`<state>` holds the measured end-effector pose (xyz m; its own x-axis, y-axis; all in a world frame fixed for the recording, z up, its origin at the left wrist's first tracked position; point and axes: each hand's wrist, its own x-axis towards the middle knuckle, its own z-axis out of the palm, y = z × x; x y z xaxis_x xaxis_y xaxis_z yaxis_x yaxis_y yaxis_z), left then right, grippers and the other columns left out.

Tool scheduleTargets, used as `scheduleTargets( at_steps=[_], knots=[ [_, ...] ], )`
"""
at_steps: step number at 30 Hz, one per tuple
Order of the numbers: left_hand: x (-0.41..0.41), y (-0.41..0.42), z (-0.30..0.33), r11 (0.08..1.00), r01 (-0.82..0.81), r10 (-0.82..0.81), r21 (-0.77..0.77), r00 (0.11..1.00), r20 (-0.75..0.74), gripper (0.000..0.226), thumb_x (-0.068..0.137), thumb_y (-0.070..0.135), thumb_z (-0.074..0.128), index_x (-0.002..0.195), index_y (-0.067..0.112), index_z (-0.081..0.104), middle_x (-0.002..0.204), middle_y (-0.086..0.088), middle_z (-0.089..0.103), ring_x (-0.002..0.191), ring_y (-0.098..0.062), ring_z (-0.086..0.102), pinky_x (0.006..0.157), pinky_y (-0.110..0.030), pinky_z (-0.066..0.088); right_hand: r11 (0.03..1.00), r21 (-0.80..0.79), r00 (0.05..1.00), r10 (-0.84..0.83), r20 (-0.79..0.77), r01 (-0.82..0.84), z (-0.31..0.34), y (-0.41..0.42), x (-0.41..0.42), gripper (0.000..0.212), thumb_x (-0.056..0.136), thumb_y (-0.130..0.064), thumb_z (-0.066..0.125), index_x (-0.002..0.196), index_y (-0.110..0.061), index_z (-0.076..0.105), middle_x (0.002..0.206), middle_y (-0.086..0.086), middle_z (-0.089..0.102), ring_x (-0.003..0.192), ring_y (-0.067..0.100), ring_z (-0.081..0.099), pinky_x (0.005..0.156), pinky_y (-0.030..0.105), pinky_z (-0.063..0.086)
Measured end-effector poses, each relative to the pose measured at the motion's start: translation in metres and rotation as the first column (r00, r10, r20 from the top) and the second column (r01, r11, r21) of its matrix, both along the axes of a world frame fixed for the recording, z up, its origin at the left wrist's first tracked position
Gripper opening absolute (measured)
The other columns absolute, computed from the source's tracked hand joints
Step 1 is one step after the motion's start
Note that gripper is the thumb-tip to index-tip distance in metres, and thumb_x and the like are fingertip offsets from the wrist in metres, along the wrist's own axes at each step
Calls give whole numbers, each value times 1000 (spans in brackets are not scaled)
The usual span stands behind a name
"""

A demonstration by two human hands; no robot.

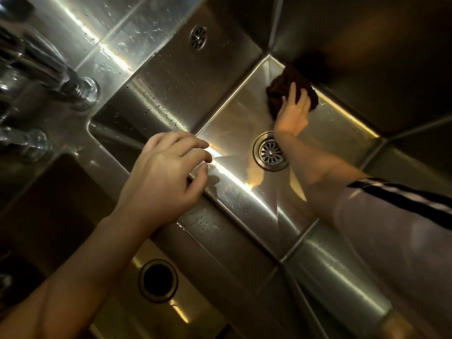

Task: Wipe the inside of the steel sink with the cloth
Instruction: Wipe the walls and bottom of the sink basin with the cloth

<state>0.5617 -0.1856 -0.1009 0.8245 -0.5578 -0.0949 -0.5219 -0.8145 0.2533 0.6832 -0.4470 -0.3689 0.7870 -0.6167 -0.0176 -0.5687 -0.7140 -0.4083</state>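
Pressing a dark brown cloth (pixel 291 91) onto the floor of the steel sink (pixel 234 123), the right hand (pixel 292 113) has its fingers laid over the bunched fabric; whether they curl into it or lie flat cannot be told, as the fingertips sink into the dark folds. That cloth sits in the basin's far corner, beyond the drain strainer (pixel 271 152), touching both the floor and the foot of the shaded wall behind it. From the hand, the right forearm runs back across the drain strainer's edge to a pale sleeve (pixel 391 216) with a dark stripe.

Nearer than the drain strainer and to its left, the left hand (pixel 161 177) hovers at the divider ridge (pixel 208 216) between the two basins, fingers loosely curled and spread, holding nothing; whether the fingertips touch the steel is unclear.

Water droplets speckle the wall left of the drain strainer, where an overflow grille (pixel 198 37) sits high up. Chrome tap fittings (pixel 80 91) stand well to the left. A second basin's open drain hole (pixel 157 280) lies near the lower edge, below the left wrist.
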Motion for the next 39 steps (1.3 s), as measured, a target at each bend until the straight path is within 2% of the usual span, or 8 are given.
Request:
scheduleTargets(
  at_steps=[4, 14, 17, 23, 26, 33, 36, 39],
  knots=[
    [0, 0, -1, 1000, 13, -13, -5, 1000, 1, 33, 90, 29, 41, 99, 17, 71, 113, 3, 66, 112, -16, 52, 101, -30, 28, 996, -33, 996, -86, -23, 85, -4, 28, -39, 45, 102, -31, 33, 146, -28, 32, 151, 7, 33, 141, 24, 28, 106, 37, 37],
    [1, 1, -2, 1000, 16, -16, -10, 1000, -11, 34, 90, 29, 41, 99, 16, 71, 112, 4, 66, 114, -14, 52, 100, -25, 25, 939, 33, 930, 344, -130, -342, 23, -15, 48, 45, 99, -28, 45, 143, -29, 40, 148, 7, 37, 135, 26, 34, 104, 41, 38],
    [2, 0, -1, 999, 25, -25, -25, 1000, -13, 34, 89, 28, 42, 98, 14, 72, 111, 3, 67, 112, -18, 54, 99, -27, 27, 969, 55, 965, 246, -87, -242, 23, -19, 38, 45, 99, -25, 43, 144, -28, 39, 149, 5, 36, 138, 23, 32, 109, 39, 34],
    [1, 0, 2, 999, 34, -34, -16, 999, -16, 33, 89, 25, 43, 98, 13, 72, 111, 1, 67, 112, -18, 54, 101, -32, 31, 980, 92, 984, -175, -11, 176, 5, 18, -40, 45, 100, -35, 38, 145, -31, 36, 152, 0, 32, 142, 18, 26, 110, 34, 26],
    [0, 2, 2, 999, 33, -33, -24, 999, -6, 32, 89, 25, 44, 97, 12, 72, 109, 0, 68, 111, -18, 55, 101, -33, 32, 981, 130, 989, -144, 10, 142, 5, 36, -44, 44, 98, -34, 42, 142, -31, 41, 152, -1, 35, 142, 18, 27, 113, 33, 24],
    [0, 2, 0, 999, 32, -32, -15, 999, -12, 31, 89, 25, 43, 96, 14, 72, 109, 2, 68, 112, -16, 53, 101, -28, 27, 976, 98, 980, 192, 45, -195, 7, -14, -12, 43, 97, -26, 47, 139, -28, 47, 148, 3, 40, 139, 21, 31, 115, 31, 25],
    [0, 2, 0, 999, 26, -26, -19, 1000, -14, 33, 89, 25, 42, 95, 13, 72, 108, 1, 68, 111, -17, 54, 100, -29, 29, 983, 109, 988, 145, 56, -151, 8, -38, -10, 43, 97, -26, 46, 140, -28, 46, 148, 5, 39, 139, 21, 31, 116, 29, 24],
    [1, 0, 1, 999, 27, -27, -22, 1000, -12, 33, 89, 24, 42, 95, 13, 72, 107, 1, 68, 110, -19, 55, 99, -31, 31, 994, 104, 997, -47, 64, 41, 8, -37, -26, 43, 99, -29, 42, 142, -28, 42, 151, 4, 36, 141, 21, 28, 115, 30, 24]
  ],
)
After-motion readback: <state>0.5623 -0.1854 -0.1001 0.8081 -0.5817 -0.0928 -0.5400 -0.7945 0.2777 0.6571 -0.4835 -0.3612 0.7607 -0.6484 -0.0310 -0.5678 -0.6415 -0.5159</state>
